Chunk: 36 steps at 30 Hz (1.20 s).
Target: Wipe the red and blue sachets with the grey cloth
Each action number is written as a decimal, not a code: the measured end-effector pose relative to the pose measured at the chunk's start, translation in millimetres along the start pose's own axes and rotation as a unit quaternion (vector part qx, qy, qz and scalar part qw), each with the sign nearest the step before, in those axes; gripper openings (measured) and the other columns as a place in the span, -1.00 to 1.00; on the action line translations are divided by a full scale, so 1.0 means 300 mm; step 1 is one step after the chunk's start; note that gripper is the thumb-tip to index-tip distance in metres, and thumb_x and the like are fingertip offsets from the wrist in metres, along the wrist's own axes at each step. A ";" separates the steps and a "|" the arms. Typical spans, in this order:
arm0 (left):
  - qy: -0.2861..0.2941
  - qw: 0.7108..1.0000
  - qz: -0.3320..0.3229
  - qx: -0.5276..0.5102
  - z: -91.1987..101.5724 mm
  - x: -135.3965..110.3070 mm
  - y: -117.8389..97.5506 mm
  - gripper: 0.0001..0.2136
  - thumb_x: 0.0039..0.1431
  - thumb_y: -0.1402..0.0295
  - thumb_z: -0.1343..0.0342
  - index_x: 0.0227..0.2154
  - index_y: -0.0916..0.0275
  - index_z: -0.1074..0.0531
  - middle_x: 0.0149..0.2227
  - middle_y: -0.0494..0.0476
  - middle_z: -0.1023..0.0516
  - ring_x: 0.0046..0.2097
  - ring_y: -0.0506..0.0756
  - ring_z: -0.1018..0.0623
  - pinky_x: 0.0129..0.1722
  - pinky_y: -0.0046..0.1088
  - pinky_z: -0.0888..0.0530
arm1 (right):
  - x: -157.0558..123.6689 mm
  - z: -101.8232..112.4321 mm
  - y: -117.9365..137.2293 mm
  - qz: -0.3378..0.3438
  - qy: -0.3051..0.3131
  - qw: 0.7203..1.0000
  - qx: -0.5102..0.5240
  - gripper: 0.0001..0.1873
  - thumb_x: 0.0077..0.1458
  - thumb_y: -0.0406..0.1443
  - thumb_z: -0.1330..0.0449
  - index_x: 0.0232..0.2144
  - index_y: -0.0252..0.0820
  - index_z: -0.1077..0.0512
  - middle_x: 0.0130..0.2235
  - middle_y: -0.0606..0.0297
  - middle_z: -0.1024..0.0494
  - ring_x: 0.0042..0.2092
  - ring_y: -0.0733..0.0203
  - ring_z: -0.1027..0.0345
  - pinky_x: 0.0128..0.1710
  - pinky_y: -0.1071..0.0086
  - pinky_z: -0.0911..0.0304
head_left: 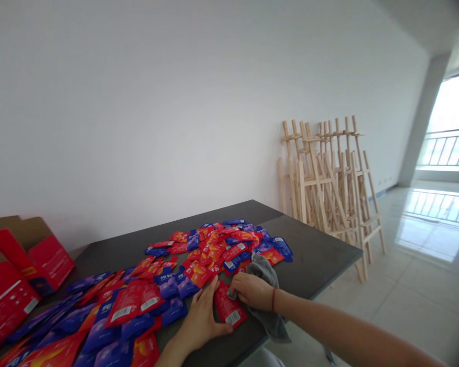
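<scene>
A red sachet (228, 309) with a white barcode lies flat on the dark table. My left hand (203, 317) rests along its left side, thumb and fingers spread apart, the thumb touching the barcode end. On the sachet's right side, my right hand (251, 290) has its fingers closed on a grey cloth (268, 275), a bit of which pokes out at the fingertips against the sachet. The cloth's loose end hangs down past the table's front edge. Just beyond both hands is a heap of red and blue sachets (214, 247).
More sachets (110, 326) spread over the table's left side. Open red cardboard boxes (49, 260) stand at the far left. The dark table (317, 250) ends in a corner on the right. Wooden easels (321, 178) lean against the white wall behind it.
</scene>
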<state>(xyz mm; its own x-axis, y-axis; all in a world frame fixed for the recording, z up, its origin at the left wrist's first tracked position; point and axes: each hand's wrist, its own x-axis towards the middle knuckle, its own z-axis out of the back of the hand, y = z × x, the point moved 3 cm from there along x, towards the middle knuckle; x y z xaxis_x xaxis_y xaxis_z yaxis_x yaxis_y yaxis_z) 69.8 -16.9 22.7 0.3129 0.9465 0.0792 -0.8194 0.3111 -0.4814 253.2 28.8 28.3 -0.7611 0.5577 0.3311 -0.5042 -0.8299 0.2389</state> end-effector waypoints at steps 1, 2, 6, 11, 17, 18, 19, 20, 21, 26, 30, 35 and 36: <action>0.000 1.000 -0.001 0.001 0.000 -0.001 0.000 0.10 -0.27 0.19 -0.36 0.33 0.26 0.11 0.35 0.28 -0.09 0.34 0.28 -0.12 0.30 -0.11 -0.06 | 0.020 -0.008 -0.003 -0.022 -0.009 1.000 -0.006 -0.79 0.01 -0.53 -0.14 -0.30 -0.23 -0.42 -0.22 0.17 -0.50 -0.12 0.08 -0.37 -0.05 0.29 -0.26; 0.000 1.000 -0.004 0.003 0.000 -0.001 0.000 0.10 -0.28 0.19 -0.37 0.33 0.24 0.11 0.36 0.27 -0.07 0.34 0.28 -0.12 0.30 -0.09 -0.06 | 0.037 -0.015 -0.005 -0.041 -0.019 0.999 -0.011 -0.80 0.02 -0.53 -0.14 -0.30 -0.23 -0.41 -0.22 0.16 -0.50 -0.11 0.06 -0.38 -0.05 0.28 -0.26; -0.001 1.000 -0.017 0.014 0.000 -0.001 0.000 0.09 -0.30 0.19 -0.37 0.32 0.25 0.07 0.37 0.27 -0.03 0.35 0.28 -0.09 0.31 -0.09 -0.03 | 0.078 -0.027 0.000 -0.079 -0.046 0.996 -0.019 -0.78 0.03 -0.55 -0.11 -0.30 -0.19 -0.39 -0.22 0.15 -0.50 -0.11 0.04 -0.39 -0.04 0.24 -0.27; 0.008 1.000 -0.012 0.016 0.005 -0.004 -0.005 0.08 -0.29 0.19 -0.36 0.32 0.29 0.07 0.38 0.28 0.01 0.36 0.26 -0.09 0.31 -0.11 -0.03 | 0.036 -0.006 0.049 0.026 -0.035 0.999 0.018 -0.72 0.01 -0.56 -0.11 -0.27 -0.16 -0.41 -0.17 0.18 -0.51 -0.06 0.10 -0.37 0.03 0.29 -0.24; -0.001 1.000 -0.014 0.010 0.004 -0.007 -0.011 0.07 -0.28 0.25 -0.34 0.32 0.29 0.08 0.37 0.31 -0.03 0.35 0.25 -0.10 0.31 -0.11 -0.02 | -0.056 0.005 0.095 0.104 0.017 0.992 0.064 -0.66 -0.05 -0.55 -0.13 -0.20 -0.20 -0.44 -0.11 0.16 -0.51 -0.02 0.10 -0.34 0.07 0.30 -0.19; -0.002 1.000 -0.011 0.010 0.004 -0.008 -0.012 0.07 -0.28 0.25 -0.34 0.32 0.30 0.08 0.37 0.31 -0.03 0.35 0.26 -0.10 0.31 -0.12 -0.03 | -0.053 0.003 0.096 0.101 0.019 0.993 0.058 -0.67 -0.03 -0.54 -0.13 -0.20 -0.20 -0.44 -0.11 0.17 -0.51 -0.02 0.10 -0.34 0.07 0.30 -0.19; -0.002 1.000 -0.007 0.010 0.004 -0.009 -0.013 0.07 -0.28 0.25 -0.34 0.32 0.31 0.08 0.37 0.32 -0.03 0.35 0.26 -0.10 0.31 -0.13 -0.03 | -0.044 -0.001 0.096 0.095 0.019 0.994 0.046 -0.70 -0.02 -0.53 -0.13 -0.20 -0.21 -0.44 -0.12 0.18 -0.51 -0.04 0.11 -0.34 0.05 0.31 -0.20; -0.002 1.000 -0.003 0.011 0.005 -0.010 -0.014 0.07 -0.29 0.24 -0.35 0.32 0.32 0.07 0.37 0.32 -0.03 0.35 0.27 -0.09 0.31 -0.13 -0.04 | -0.028 -0.007 0.094 0.086 0.019 0.996 0.030 -0.73 0.01 -0.51 -0.13 -0.21 -0.21 -0.44 -0.13 0.19 -0.51 -0.06 0.11 -0.34 0.03 0.31 -0.21; 0.000 1.000 0.000 0.012 0.005 -0.012 -0.016 0.07 -0.30 0.24 -0.35 0.31 0.32 0.06 0.37 0.32 -0.03 0.35 0.28 -0.09 0.31 -0.14 -0.04 | -0.006 -0.014 0.091 0.075 0.017 0.997 0.014 -0.76 0.04 -0.49 -0.13 -0.22 -0.21 -0.45 -0.13 0.19 -0.52 -0.08 0.12 -0.34 0.01 0.31 -0.22; -0.004 1.000 0.001 0.005 0.004 -0.014 -0.020 0.10 -0.35 0.23 -0.37 0.32 0.26 0.04 0.34 0.31 -0.12 0.33 0.32 -0.13 0.30 -0.08 -0.06 | 0.122 -0.058 0.065 0.013 -0.012 0.999 -0.049 -0.81 0.12 -0.47 -0.09 -0.24 -0.25 -0.45 -0.16 0.16 -0.52 -0.10 0.10 -0.33 -0.02 0.30 -0.21; -0.012 1.000 0.005 -0.002 0.008 -0.016 -0.024 0.11 -0.36 0.25 -0.36 0.32 0.28 0.06 0.34 0.34 -0.10 0.34 0.33 -0.12 0.30 -0.06 -0.07 | 0.163 -0.073 0.028 -0.043 -0.011 0.996 -0.081 -0.81 0.13 -0.45 -0.06 -0.23 -0.28 -0.44 -0.15 0.14 -0.51 -0.09 0.09 -0.33 -0.03 0.30 -0.21; 0.015 1.000 0.004 0.015 0.019 -0.022 -0.026 0.09 -0.31 0.25 -0.31 0.32 0.37 0.09 0.37 0.34 -0.02 0.37 0.30 -0.04 0.34 -0.12 -0.01 | 0.114 -0.055 -0.024 -0.091 -0.010 0.991 -0.097 -0.78 0.12 -0.48 -0.02 -0.24 -0.31 -0.44 -0.18 0.06 -0.50 -0.09 0.05 -0.34 -0.10 0.26 -0.24; 0.019 1.000 0.003 0.019 0.020 -0.023 -0.024 0.08 -0.29 0.25 -0.30 0.33 0.38 0.10 0.37 0.34 -0.01 0.37 0.29 -0.03 0.34 -0.13 0.00 | 0.099 -0.050 -0.028 -0.090 -0.009 0.991 -0.097 -0.78 0.11 -0.48 -0.03 -0.25 -0.30 -0.44 -0.19 0.07 -0.51 -0.10 0.05 -0.34 -0.10 0.26 -0.24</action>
<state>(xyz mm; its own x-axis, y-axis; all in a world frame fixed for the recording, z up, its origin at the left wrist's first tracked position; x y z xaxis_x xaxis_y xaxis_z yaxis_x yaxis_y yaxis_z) 70.8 -25.2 30.8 0.3249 0.9448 0.0427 -0.8390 0.3088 -0.4481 229.0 52.2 22.5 -0.6450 0.6960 0.3153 -0.7019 -0.7028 0.1156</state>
